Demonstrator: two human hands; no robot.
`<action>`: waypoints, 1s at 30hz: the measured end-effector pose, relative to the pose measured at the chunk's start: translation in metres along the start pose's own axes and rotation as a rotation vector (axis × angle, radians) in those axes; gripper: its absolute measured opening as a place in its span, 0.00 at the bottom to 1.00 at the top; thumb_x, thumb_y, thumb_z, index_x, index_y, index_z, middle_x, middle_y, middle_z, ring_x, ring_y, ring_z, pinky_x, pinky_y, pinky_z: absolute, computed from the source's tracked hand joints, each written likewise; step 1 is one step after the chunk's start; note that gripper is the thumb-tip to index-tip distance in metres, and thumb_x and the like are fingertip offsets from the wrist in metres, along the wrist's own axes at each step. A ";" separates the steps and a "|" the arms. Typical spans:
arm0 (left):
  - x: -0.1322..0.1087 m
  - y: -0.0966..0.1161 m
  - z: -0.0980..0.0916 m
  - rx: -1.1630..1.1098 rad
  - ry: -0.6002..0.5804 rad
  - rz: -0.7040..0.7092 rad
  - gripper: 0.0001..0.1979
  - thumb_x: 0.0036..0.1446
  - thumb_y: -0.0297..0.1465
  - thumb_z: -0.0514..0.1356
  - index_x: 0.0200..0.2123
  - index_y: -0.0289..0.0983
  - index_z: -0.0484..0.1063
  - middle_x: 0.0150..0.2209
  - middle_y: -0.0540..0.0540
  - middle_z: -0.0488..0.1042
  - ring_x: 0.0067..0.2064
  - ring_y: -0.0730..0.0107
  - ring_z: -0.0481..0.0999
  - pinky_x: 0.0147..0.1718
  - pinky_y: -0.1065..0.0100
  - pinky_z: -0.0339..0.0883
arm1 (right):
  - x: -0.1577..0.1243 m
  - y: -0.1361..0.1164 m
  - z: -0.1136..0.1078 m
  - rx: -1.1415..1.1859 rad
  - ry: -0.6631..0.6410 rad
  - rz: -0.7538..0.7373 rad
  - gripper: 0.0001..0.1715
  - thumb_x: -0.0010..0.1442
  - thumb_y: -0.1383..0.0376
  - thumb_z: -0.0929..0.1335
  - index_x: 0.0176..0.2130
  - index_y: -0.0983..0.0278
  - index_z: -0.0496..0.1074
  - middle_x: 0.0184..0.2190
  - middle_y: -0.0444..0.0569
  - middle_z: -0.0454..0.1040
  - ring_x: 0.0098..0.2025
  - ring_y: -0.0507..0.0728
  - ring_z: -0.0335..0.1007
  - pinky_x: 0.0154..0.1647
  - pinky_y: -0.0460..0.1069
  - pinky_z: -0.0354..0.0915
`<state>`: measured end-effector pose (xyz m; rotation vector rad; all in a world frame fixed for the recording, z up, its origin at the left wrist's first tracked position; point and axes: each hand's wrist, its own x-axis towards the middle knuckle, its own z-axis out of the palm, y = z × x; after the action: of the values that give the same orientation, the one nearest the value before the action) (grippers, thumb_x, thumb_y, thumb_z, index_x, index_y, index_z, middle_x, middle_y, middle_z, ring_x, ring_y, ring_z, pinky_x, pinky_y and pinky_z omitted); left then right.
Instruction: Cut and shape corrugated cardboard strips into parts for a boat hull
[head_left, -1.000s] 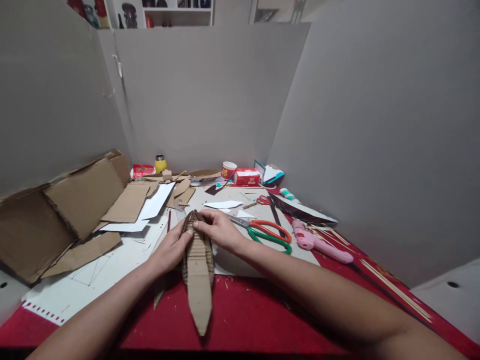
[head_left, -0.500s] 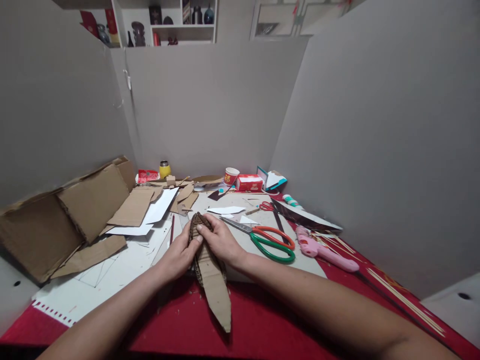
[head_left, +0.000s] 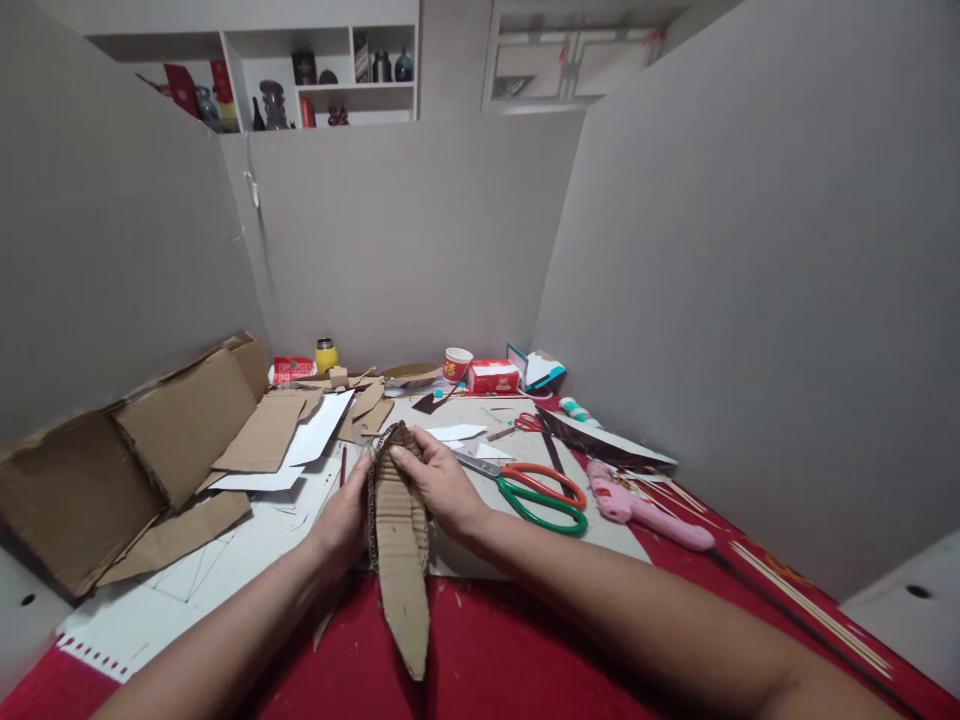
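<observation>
Between my hands is a long piece of corrugated cardboard (head_left: 403, 570), its pointed end hanging down toward me over the red cloth. Its upper part has raised, curved side walls with the fluted edge showing. My right hand (head_left: 442, 485) grips the upper right side, thumb pressed on the inner face. Along the left wall lies my left hand (head_left: 346, 515), closed against the cardboard, its fingertips hidden behind it. Just right of my right hand lie big scissors (head_left: 540, 490) with one orange and one green handle.
A pink glue gun (head_left: 645, 510) and thin wooden sticks (head_left: 810, 605) lie at the right. Folded cardboard (head_left: 180, 410) leans at the left beside white paper (head_left: 319, 430). Along the back stand a yellow jar (head_left: 326, 356), a paper cup (head_left: 457, 364) and a red box (head_left: 493, 376).
The cardboard piece has turned, so its pointed end has swung left and hangs straighter. My left thumb has come off its inner face. The view has tilted up slightly.
</observation>
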<state>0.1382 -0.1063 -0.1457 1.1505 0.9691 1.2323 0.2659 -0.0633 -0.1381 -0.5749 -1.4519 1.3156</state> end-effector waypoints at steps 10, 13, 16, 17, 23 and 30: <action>0.007 0.009 0.017 -0.313 0.058 -0.302 0.27 0.61 0.51 0.51 0.43 0.34 0.77 0.27 0.45 0.80 0.26 0.63 0.78 0.29 0.65 0.71 | 0.011 0.009 -0.016 -0.073 0.018 -0.015 0.13 0.53 0.58 0.70 0.37 0.63 0.72 0.35 0.45 0.75 0.38 0.55 0.69 0.44 0.49 0.66; 0.011 0.010 0.021 -0.375 0.066 -0.346 0.27 0.63 0.49 0.49 0.43 0.34 0.76 0.27 0.45 0.80 0.26 0.63 0.77 0.29 0.65 0.71 | 0.016 0.017 -0.020 -0.126 0.032 -0.012 0.13 0.53 0.58 0.69 0.37 0.63 0.72 0.34 0.45 0.75 0.38 0.55 0.70 0.44 0.50 0.66; 0.013 0.013 0.022 -0.428 0.075 -0.385 0.25 0.65 0.46 0.48 0.41 0.33 0.76 0.26 0.45 0.79 0.25 0.64 0.77 0.28 0.66 0.71 | 0.021 0.020 -0.024 -0.189 0.030 -0.013 0.13 0.53 0.59 0.69 0.37 0.64 0.73 0.34 0.47 0.76 0.37 0.56 0.71 0.43 0.51 0.67; 0.013 0.015 0.020 -0.442 0.082 -0.395 0.25 0.65 0.46 0.48 0.39 0.33 0.76 0.25 0.45 0.78 0.23 0.65 0.76 0.26 0.66 0.71 | 0.022 0.019 -0.026 -0.212 0.035 -0.026 0.14 0.53 0.59 0.69 0.38 0.65 0.73 0.34 0.48 0.76 0.38 0.56 0.71 0.43 0.52 0.67; 0.013 0.031 0.002 -0.527 0.170 -0.351 0.25 0.65 0.45 0.47 0.32 0.31 0.75 0.24 0.42 0.77 0.22 0.64 0.75 0.24 0.66 0.71 | 0.000 -0.014 -0.033 -0.448 0.043 -0.526 0.18 0.55 0.67 0.68 0.47 0.61 0.71 0.45 0.52 0.74 0.49 0.60 0.69 0.54 0.57 0.62; 0.020 0.032 -0.014 -0.615 0.369 -0.236 0.25 0.66 0.43 0.44 0.28 0.33 0.71 0.21 0.44 0.75 0.22 0.64 0.75 0.26 0.64 0.72 | -0.021 -0.016 -0.016 -0.783 -0.458 -1.024 0.26 0.56 0.62 0.69 0.53 0.68 0.67 0.41 0.61 0.77 0.46 0.64 0.72 0.49 0.61 0.66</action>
<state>0.1208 -0.0855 -0.1158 0.3252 0.8691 1.4349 0.2917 -0.0793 -0.1331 0.0694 -2.2072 0.0248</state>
